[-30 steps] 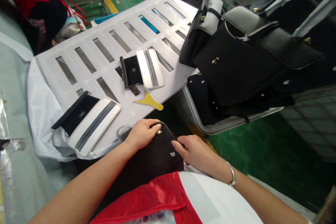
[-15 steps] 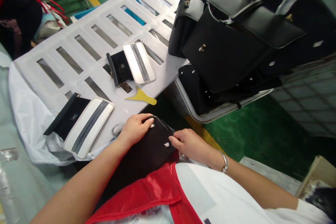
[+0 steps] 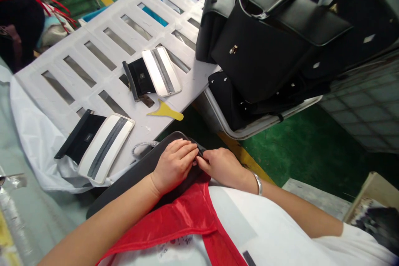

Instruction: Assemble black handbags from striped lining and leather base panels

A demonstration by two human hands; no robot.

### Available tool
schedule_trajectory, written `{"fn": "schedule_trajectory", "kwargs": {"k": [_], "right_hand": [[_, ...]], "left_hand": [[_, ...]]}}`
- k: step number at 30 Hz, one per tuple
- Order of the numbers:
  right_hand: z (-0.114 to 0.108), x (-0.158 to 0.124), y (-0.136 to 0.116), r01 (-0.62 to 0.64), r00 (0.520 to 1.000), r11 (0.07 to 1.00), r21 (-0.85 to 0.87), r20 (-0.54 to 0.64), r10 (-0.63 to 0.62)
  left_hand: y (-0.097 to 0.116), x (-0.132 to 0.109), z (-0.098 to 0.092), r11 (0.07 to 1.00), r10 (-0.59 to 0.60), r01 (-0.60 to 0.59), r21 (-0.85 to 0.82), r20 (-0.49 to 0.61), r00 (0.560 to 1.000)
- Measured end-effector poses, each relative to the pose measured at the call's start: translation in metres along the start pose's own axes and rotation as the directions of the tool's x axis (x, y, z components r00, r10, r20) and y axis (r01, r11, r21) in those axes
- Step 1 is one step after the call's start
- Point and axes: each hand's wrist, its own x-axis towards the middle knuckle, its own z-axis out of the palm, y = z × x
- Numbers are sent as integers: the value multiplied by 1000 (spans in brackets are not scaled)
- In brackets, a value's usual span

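Though half-hidden, black piece [image 3: 140, 169] under fingers [image 3: 183, 149].

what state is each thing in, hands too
Black piece: held
Left hand: laid over the black piece
Right hand: pinching the black piece's edge
Near black-and-white piece: spread open on the table
Far black-and-white piece: spread open too
Yellow piece: lying flat
Bin: loaded
Front black bag: tilted
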Motion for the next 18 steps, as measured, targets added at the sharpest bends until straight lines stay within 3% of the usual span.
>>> {"fn": "schedule_trajectory", "kwargs": {"k": [3,7,13,15,18], "right_hand": [[12,-13,11,-8,997,949,317,79,-18],[32,-27,26,-86,969,670,737,217,-115],[30,-33,31,-293,955,382,877,287,74],[24,-31,31,-308,951,331,892,280,132],[17,-27,29,-313,947,330,891,268,176]], "left_hand": [[2,-7,-1,999,39,-40,11,51,998],[-1,-10,-2,999,53,-53,1,75,996],[-1,-9,-3,996,86,-85,-20,83,993],[-1,-9,-5,995,99,-98,-20,93,991],[0,-11,-7,995,104,-103,-17,143,984]]}}
